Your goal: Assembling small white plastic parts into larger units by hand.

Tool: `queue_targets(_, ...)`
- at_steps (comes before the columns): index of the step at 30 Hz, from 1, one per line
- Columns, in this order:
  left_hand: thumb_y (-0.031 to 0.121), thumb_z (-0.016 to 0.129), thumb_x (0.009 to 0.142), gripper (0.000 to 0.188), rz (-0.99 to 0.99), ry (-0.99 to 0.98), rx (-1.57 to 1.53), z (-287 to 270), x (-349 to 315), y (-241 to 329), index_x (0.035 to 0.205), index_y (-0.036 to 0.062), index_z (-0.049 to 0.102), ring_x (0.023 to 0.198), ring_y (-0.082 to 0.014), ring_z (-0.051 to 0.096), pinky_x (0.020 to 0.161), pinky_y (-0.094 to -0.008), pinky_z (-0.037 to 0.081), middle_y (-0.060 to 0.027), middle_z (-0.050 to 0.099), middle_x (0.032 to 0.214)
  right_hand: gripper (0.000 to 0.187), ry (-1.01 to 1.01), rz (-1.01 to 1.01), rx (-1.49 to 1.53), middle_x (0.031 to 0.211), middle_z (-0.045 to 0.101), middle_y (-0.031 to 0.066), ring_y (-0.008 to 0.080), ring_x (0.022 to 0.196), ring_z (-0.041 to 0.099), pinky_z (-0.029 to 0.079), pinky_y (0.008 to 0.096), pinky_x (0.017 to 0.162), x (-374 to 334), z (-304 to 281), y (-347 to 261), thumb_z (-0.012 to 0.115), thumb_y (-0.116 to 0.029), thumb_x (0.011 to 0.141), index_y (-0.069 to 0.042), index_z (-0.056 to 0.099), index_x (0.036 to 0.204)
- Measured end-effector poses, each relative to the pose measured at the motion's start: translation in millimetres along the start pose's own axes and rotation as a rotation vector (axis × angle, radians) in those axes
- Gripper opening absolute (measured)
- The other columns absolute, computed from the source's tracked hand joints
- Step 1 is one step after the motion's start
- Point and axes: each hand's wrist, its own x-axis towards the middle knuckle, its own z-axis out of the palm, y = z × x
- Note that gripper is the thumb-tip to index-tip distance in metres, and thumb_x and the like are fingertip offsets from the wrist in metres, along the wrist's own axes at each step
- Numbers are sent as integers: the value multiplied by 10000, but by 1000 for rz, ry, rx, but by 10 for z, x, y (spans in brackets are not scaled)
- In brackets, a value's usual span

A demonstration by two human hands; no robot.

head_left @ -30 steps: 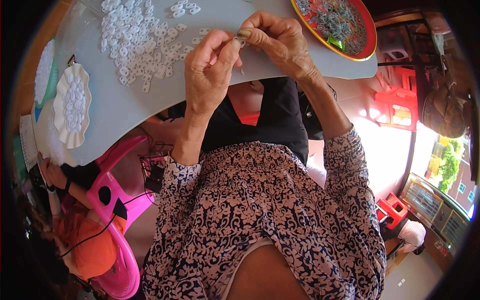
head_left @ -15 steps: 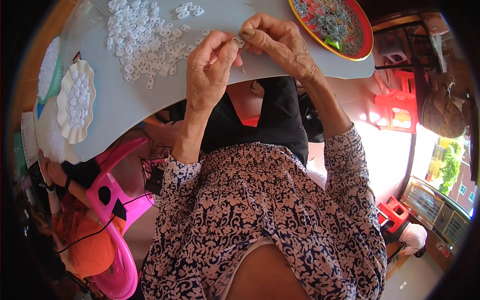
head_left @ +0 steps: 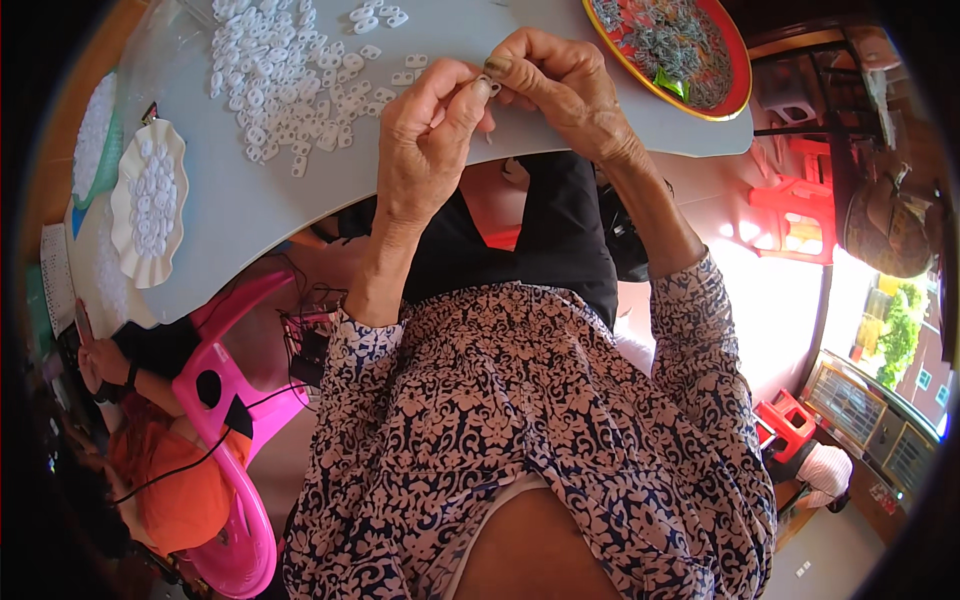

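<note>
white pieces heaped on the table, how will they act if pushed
The white pieces would probably slide rather than roll, since many lie flat on the smooth-looking grey table. They're likely light, being small and holed. The loose-looking heap might spread apart.

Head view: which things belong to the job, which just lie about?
Likely job:
- small white piece between left hand and right hand
- loose white pieces
- grey table
- scalloped dish of similar pieces
- red plate with grey bits

Apparently just around:
- green scrap
- pink chair
- red stool
</note>
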Motion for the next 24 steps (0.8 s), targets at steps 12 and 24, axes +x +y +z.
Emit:
queue_targets(12, 114, 553, 899, 113, -47, 37, -75, 1, 17, 5, 893, 5, 582, 638, -65, 540, 577, -198, 427, -12, 574, 695, 231, 31, 23, 32, 744, 610, -10, 45, 664, 543, 466, 200, 620, 10, 7, 12, 605, -255, 892, -27, 643, 889)
queue_targets(24, 67, 502, 865, 117, -100, 206, -508, -83, 18, 3, 785, -4, 550, 699, -123, 533, 725, -257, 431, -27, 518, 631, 146, 216, 36, -453, 721, 645, 104, 187, 611, 605, 488, 311, 568, 299, -188, -284, 611, -125, 831, 18, 637, 848)
